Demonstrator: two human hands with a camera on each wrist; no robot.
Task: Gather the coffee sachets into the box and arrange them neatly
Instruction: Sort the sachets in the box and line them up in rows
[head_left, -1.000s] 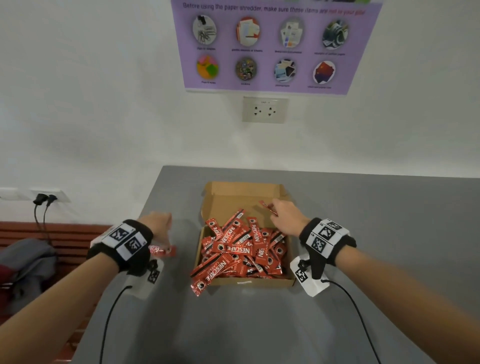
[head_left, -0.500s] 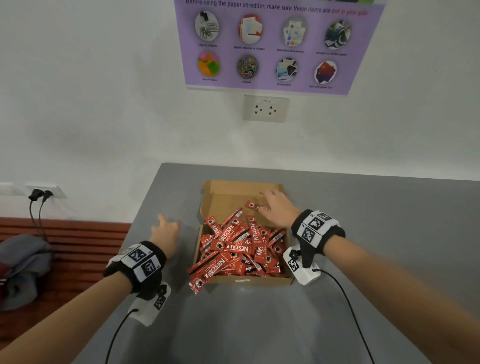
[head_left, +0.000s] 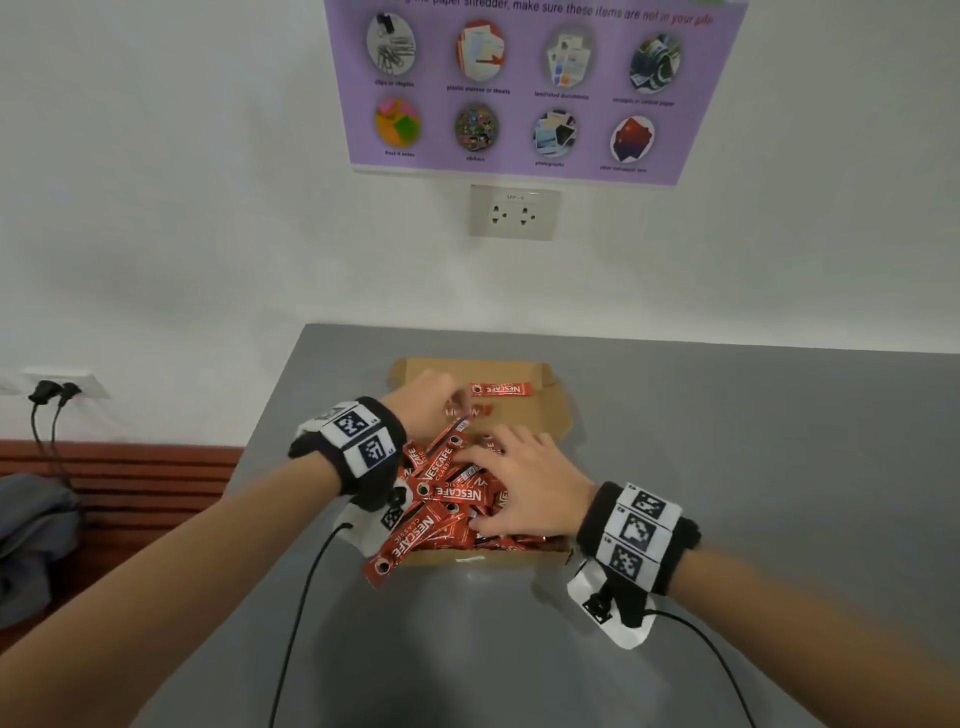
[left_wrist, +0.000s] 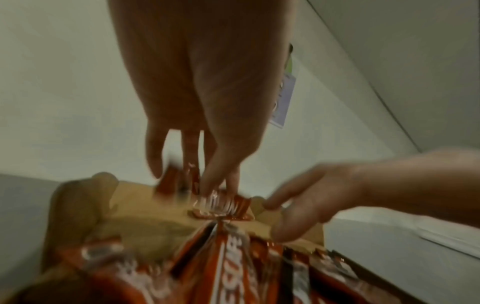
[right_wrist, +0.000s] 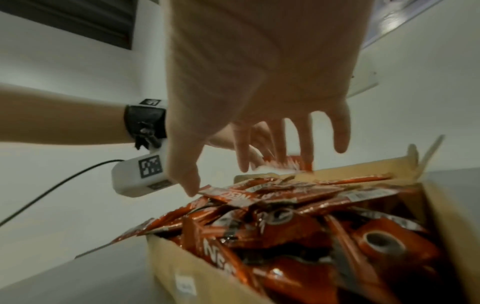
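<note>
Sachets (head_left: 447, 499) nearly all sit heaped and crisscrossed in the box (head_left: 558, 395); one (head_left: 501, 389) lies flat alone at the far end, one (head_left: 400, 545) overhangs the near rim. Since half a second ago your left hand (head_left: 423, 408) has come in off the counter (head_left: 727, 467) to the box's far left, fingers (left_wrist: 207, 181) pinching a sachet. Your right hand (head_left: 524, 483) has drawn back onto the heap, fingers (right_wrist: 306, 139) spread flat, gripping nothing. Gathering looks almost done; arranging has barely begun.
</note>
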